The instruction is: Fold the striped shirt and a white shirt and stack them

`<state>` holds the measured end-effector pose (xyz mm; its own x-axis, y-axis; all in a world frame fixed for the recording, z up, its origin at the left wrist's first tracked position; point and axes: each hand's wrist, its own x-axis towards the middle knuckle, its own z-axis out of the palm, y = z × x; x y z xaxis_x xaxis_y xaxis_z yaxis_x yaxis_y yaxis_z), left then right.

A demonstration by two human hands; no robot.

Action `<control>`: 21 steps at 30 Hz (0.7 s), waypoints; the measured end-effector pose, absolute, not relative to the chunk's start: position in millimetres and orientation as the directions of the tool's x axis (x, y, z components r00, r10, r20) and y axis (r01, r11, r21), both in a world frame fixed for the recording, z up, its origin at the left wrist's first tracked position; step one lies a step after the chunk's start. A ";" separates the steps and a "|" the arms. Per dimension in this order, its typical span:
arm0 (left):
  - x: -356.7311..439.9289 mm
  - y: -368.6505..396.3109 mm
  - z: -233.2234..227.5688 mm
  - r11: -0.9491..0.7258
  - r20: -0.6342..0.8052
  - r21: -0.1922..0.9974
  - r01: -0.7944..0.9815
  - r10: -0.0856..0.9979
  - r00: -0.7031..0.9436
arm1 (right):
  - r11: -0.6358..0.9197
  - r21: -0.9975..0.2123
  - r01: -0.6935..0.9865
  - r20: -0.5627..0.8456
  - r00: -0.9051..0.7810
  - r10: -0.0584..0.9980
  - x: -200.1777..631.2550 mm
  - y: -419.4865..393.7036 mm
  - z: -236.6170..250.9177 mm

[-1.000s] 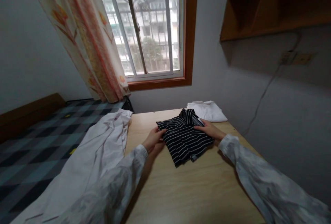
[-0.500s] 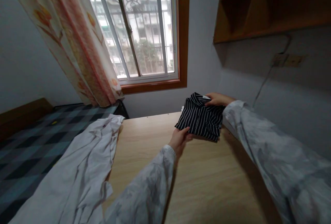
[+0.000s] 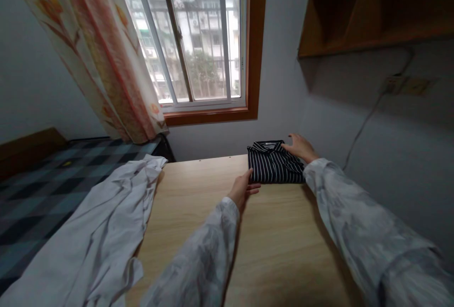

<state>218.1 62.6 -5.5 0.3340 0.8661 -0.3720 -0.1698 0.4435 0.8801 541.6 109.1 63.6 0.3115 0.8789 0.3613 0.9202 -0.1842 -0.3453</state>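
A folded black shirt with white stripes [image 3: 275, 167] lies flat at the far right corner of the wooden table [image 3: 198, 203], its collar toward the wall. My left hand [image 3: 244, 188] is at the shirt's near left corner, thumb up against its edge and the other fingers spread just in front of it. Over the shirt's far right corner is my right hand [image 3: 300, 148], fingers apart and slightly raised; whether it touches the fabric I cannot tell. Neither hand grips anything.
A crumpled white garment [image 3: 95, 226] lies along the table's left side, beside a bed with a checked cover [image 3: 31, 207]. A curtain [image 3: 102, 56] hangs by the window. Wooden shelves [image 3: 340, 23] are fixed on the right wall, above a socket and cord [image 3: 365, 129].
The striped shirt, tilted and held in both hands before, now rests squarely on the table. Both hands have loosened from it and their fingers have opened.
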 end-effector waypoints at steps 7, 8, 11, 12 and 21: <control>228.0 114.1 8.7 0.364 -0.375 0.927 0.092 0.889 0.263 | -0.412 -0.594 0.691 0.024 0.527 0.850 561.9 69.6 21.3; 232.0 119.0 10.2 0.362 -0.379 0.925 0.114 0.891 0.250 | -0.421 -0.620 0.662 -0.025 0.520 0.854 560.0 67.7 19.3; 242.2 129.3 13.5 0.349 -0.373 0.927 0.137 0.896 0.242 | -0.423 -0.654 0.627 -0.064 0.511 0.857 550.9 68.3 15.8; 244.7 131.5 14.1 0.342 -0.367 0.929 0.142 0.898 0.241 | -0.417 -0.656 0.629 -0.061 0.507 0.860 547.5 70.1 15.2; 249.1 146.6 8.4 0.284 -0.320 0.942 0.179 0.921 0.224 | -0.379 -0.691 0.616 0.000 0.524 0.852 537.6 72.4 11.3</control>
<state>249.1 146.6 8.4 0.2236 0.9205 -0.3204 0.1789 0.2844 0.9419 537.6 72.4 11.3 0.5238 0.8519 -0.0001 0.6160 -0.3788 -0.6907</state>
